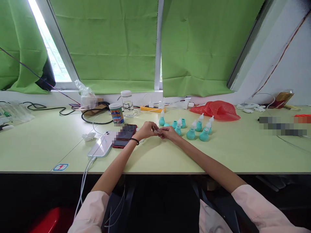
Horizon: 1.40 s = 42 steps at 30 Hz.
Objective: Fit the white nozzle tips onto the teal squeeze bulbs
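My left hand (148,130) and my right hand (168,133) meet over the middle of the table, fingertips pinched together on a small clear piece (157,131) whose shape is too small to make out. Just beyond and to the right stand several teal bulbs with clear pointed tips, such as the front one (204,134) and another (190,133). A couple of teal bulbs (183,123) have no tip on them. One tipped bulb (161,120) stands behind my hands.
Left of my hands lie a dark-screened phone (127,132) and a pale phone (103,144) with white cables. Behind them stand a printed tub (116,114) and a glass jar (127,105). A red plastic bag (216,110) lies at the back right, a yellow power strip (152,109) at the back.
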Each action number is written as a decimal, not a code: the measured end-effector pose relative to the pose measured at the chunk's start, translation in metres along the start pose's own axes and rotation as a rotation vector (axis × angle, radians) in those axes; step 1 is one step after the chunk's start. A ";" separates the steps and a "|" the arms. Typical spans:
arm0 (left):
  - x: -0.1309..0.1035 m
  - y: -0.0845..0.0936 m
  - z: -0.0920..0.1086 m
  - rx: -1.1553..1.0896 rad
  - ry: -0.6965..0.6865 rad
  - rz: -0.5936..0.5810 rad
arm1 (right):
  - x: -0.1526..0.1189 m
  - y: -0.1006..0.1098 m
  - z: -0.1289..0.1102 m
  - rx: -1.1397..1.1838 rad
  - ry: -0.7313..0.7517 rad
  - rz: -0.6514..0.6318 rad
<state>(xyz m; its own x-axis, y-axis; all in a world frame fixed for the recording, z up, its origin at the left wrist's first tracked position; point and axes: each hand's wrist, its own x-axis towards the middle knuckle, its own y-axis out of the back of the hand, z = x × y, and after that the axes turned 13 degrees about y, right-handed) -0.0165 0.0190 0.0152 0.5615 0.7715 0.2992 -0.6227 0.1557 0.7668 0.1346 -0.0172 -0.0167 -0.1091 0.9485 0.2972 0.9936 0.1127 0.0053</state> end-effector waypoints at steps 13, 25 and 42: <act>0.001 0.000 0.002 0.041 0.033 0.044 | 0.002 -0.003 -0.002 0.078 -0.097 0.056; 0.000 0.001 0.003 -0.050 0.001 0.035 | 0.005 0.003 0.003 0.114 -0.014 0.007; 0.005 -0.003 -0.005 -0.228 0.096 0.241 | -0.003 0.002 -0.006 -1.143 0.612 0.233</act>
<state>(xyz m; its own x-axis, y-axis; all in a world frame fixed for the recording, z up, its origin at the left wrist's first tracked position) -0.0148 0.0257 0.0119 0.3362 0.8559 0.3930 -0.8428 0.0873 0.5310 0.1373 -0.0219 -0.0120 -0.2030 0.5913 0.7805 0.4839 -0.6323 0.6049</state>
